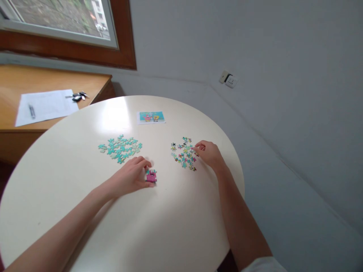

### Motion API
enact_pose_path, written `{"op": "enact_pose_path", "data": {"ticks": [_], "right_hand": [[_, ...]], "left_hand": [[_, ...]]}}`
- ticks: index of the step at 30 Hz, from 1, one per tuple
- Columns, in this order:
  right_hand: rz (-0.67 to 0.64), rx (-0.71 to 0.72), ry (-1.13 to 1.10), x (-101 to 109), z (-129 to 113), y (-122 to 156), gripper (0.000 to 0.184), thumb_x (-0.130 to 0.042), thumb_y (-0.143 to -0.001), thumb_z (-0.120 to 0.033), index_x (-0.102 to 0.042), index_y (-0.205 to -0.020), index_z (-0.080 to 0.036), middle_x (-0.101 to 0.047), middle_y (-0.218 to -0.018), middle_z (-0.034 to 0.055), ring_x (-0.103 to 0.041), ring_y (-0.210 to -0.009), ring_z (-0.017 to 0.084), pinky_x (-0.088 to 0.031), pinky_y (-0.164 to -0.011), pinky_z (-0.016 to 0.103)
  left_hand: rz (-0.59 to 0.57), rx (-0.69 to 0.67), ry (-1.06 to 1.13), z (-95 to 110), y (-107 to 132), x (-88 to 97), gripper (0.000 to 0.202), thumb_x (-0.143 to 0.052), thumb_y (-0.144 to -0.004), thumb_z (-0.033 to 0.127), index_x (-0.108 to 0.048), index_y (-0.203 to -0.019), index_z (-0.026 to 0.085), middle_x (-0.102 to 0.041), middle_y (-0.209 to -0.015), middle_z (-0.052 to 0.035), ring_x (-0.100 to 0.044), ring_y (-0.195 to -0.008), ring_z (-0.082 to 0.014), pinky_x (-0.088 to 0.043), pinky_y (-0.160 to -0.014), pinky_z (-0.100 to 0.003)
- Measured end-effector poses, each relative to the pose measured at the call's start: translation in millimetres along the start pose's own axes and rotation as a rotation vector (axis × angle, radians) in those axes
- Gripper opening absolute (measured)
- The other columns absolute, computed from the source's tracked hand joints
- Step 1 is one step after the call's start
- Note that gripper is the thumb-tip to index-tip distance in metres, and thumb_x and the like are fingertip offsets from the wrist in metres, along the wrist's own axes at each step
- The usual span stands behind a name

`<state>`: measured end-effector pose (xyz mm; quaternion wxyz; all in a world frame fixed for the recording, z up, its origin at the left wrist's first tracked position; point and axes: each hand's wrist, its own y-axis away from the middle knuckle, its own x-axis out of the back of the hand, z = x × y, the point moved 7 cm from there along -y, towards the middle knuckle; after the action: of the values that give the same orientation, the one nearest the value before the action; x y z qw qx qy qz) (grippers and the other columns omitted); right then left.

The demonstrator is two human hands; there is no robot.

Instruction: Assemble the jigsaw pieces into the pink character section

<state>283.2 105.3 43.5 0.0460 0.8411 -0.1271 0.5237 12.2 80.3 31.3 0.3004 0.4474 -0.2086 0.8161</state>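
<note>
My left hand (133,175) rests on the table with thumb and fingers around a small joined section of jigsaw puzzle (151,176), mostly pink with a cartoon face and a bit of turquoise. My right hand (208,152) is at the right edge of a loose pile of multicoloured puzzle pieces (185,154). Its thumb and forefinger pinch together on what looks like a small puzzle piece, mostly covered by the fingertips. Left of centre lies a second pile, of turquoise and pale green puzzle pieces (120,148), beyond my left hand.
A reference picture card (151,117) with cartoon figures lies toward the far side of the round white table (181,219). On the wooden desk (56,77) at left are paper sheets (51,105), a pen (31,111) and keys (78,96). Walls stand behind and right.
</note>
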Motion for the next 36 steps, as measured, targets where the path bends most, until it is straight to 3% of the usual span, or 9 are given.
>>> {"op": "enact_pose_path", "data": {"ticks": [6, 11, 36], "right_hand": [[0.035, 0.315, -0.120, -22, -46, 11, 0.013, -0.052, -0.077, -0.017, -0.065, -0.077, -0.017, -0.064, -0.075, 0.0024, -0.056, -0.069, 0.012, -0.042, -0.069, 0.023], [0.006, 0.439, -0.118, -42, -63, 19, 0.011, -0.052, -0.077, -0.015, -0.063, -0.076, -0.018, -0.064, -0.078, 0.0031, -0.057, -0.073, 0.014, -0.042, -0.073, 0.025], [0.129, 0.441, -0.218, -45, -52, 15, 0.013, -0.051, -0.078, -0.014, -0.063, -0.077, -0.018, -0.065, -0.079, 0.0031, -0.058, -0.075, 0.015, -0.043, -0.075, 0.026]], "left_hand": [[-0.005, 0.010, -0.029, -6, 0, -6.8, 0.030, -0.065, -0.069, 0.039, -0.057, -0.091, 0.019, -0.057, -0.097, -0.0077, -0.053, -0.089, -0.0233, -0.041, -0.080, -0.035], [0.012, 0.011, -0.016, -6, 0, -5.6, 0.027, -0.064, -0.071, 0.038, -0.056, -0.088, 0.019, -0.057, -0.095, -0.0069, -0.053, -0.087, -0.0223, -0.042, -0.078, -0.033], [0.116, 0.030, 0.045, -6, -1, -0.1, 0.027, -0.067, -0.068, 0.035, -0.055, -0.085, 0.019, -0.056, -0.088, -0.0050, -0.052, -0.078, -0.0173, -0.042, -0.070, -0.028]]}}
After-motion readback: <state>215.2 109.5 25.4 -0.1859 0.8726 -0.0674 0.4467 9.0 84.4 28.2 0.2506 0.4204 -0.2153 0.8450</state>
